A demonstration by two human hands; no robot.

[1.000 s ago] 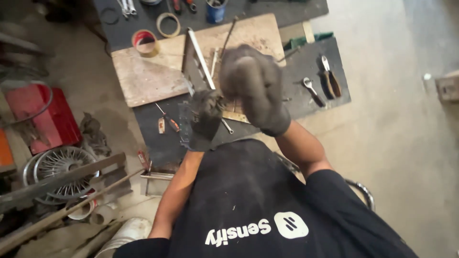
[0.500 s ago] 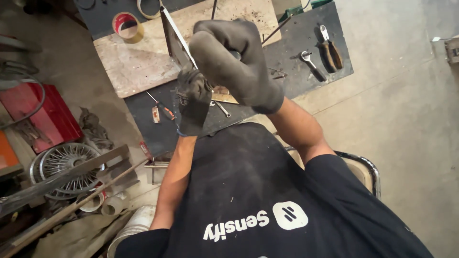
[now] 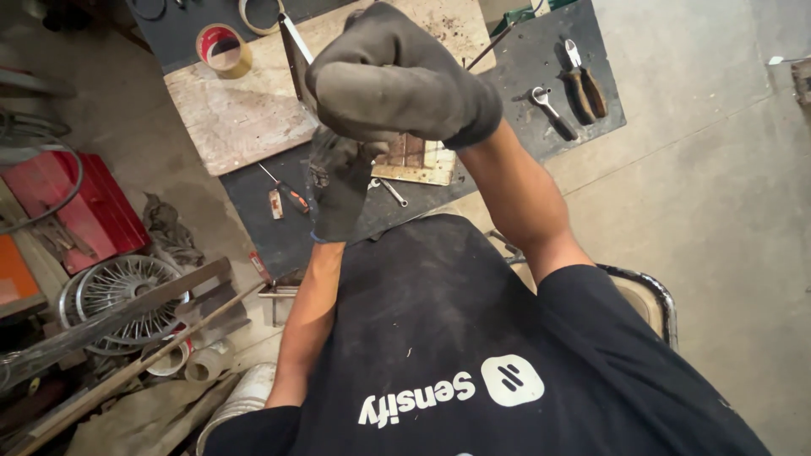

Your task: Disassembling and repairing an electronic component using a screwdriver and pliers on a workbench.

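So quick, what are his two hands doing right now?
Left hand: gloved, closed around the lower end of a flat metal strip.
Right hand: gloved, closed in a fist; what it holds cannot be told.

Soft, even daylight over a workshop floor, no harsh glare.

The raised right hand (image 3: 397, 80) loomed close and slightly soft, the left hand (image 3: 338, 181) fell in its shade; the concrete floor (image 3: 718, 211) was brightest rightward, and the frame's edges bowed with wide-angle distortion.
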